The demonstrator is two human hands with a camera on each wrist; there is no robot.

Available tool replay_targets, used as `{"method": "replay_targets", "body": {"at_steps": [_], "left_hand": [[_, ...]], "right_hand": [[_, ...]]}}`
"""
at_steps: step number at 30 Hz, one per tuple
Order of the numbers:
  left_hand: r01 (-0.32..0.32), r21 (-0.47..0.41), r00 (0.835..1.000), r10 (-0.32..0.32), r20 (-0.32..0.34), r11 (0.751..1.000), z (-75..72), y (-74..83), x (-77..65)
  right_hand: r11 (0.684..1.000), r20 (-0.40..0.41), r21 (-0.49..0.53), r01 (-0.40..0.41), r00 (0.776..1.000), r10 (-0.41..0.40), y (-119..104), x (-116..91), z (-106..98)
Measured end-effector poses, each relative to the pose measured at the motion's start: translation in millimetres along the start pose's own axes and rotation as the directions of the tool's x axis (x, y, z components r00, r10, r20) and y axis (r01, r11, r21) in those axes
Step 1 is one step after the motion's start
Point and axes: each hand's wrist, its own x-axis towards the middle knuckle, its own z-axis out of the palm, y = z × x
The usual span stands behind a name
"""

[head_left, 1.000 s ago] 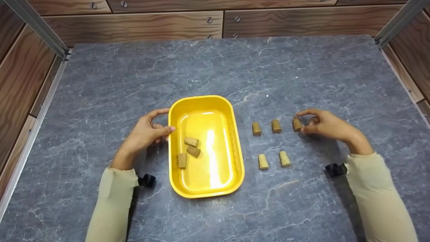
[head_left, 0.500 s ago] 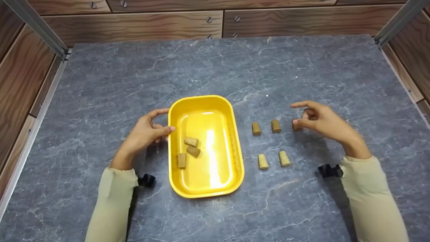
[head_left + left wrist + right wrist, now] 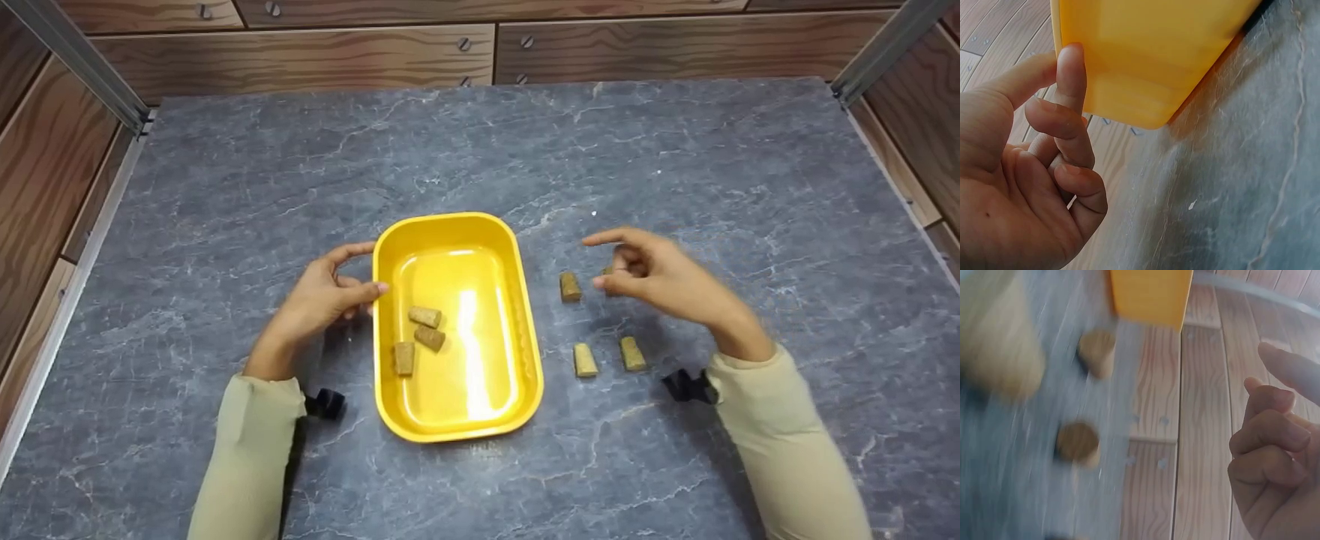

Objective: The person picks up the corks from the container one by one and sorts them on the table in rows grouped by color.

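My left hand (image 3: 322, 292) grips the left rim of a yellow tray (image 3: 532, 352), thumb over the rim and index finger outside; the left wrist view shows the tray's outer wall (image 3: 1145, 73). Three tapered corks (image 3: 405, 358) lie in its left part. My right hand (image 3: 660, 274) hovers right of the tray, index finger stretched out, the other fingers curled, with nothing seen in its grasp. Just left of its thumb is a brown cork (image 3: 570, 286); another brown cork (image 3: 608, 291) is mostly hidden under the hand. Two paler corks (image 3: 585, 360) (image 3: 632, 353) are nearer the person.
A grey marbled tabletop (image 3: 300, 165) lies under everything, with wood-patterned panels (image 3: 300, 60) along the back and sides. Blurred corks (image 3: 1078, 441) and the tray's corner (image 3: 1151, 298) show in the right wrist view.
My right hand has left the rightmost brown cork it was touching and moved left over the middle one, its index finger now stretched out. The left hand and tray keep their places.
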Motion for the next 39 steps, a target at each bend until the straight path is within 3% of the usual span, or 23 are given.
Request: {"method": "replay_targets", "body": {"at_steps": [7, 16, 28, 39], "left_hand": [[-0.003, -0.025, 1.000, 0.003, 0.009, 1.000, -0.7, 0.0, -0.7], [0.000, -0.022, 1.000, 0.000, 0.006, 1.000, -1.9, 1.4, -0.2], [-0.010, -0.024, 1.000, 0.010, 0.009, 1.000, -0.2, 0.4, -0.7], [-0.026, -0.029, 1.000, 0.026, 0.013, 0.999, -0.5, -0.4, -0.3]], "right_hand": [[0.995, 0.083, 0.018, 0.094, 0.992, -0.095, -20.8, 14.9, 26.4], [0.988, 0.188, 0.013, 0.151, 0.971, -0.151, -44.8, 34.7, 58.5], [0.981, 0.294, -0.118, 0.157, 0.949, -0.116, -57.8, 58.5, 98.6], [0.929, 0.428, -0.319, 0.189, 0.903, -0.037, -57.1, 76.3, 121.1]]}}
